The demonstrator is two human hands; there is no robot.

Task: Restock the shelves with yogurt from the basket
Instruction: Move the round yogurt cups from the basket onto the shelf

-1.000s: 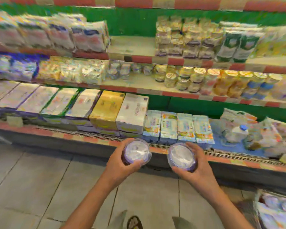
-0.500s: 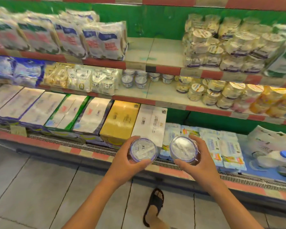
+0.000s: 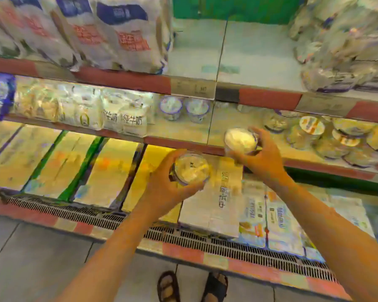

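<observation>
Foil-lidded yogurt cup (image 3: 240,139) gripped in right hand (image 3: 264,158) at the middle shelf (image 3: 183,129) near edge; second yogurt cup (image 3: 191,168) clasped in left hand (image 3: 162,184), nearer, above the cartons (image 3: 109,171). Placing step. Next, likely: set upright near the far purple-rimmed cups (image 3: 171,106).

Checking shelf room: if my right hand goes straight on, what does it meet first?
Your right hand likely crosses bare shelf, first meeting the purple-rimmed cups at the back; depth unclear.

Yogurt cup (image 3: 191,168) in left hand (image 3: 162,188), lid up; 2nd cup (image 3: 240,139) in right hand (image 3: 264,158), over mid shelf (image 3: 183,129) edge.
</observation>
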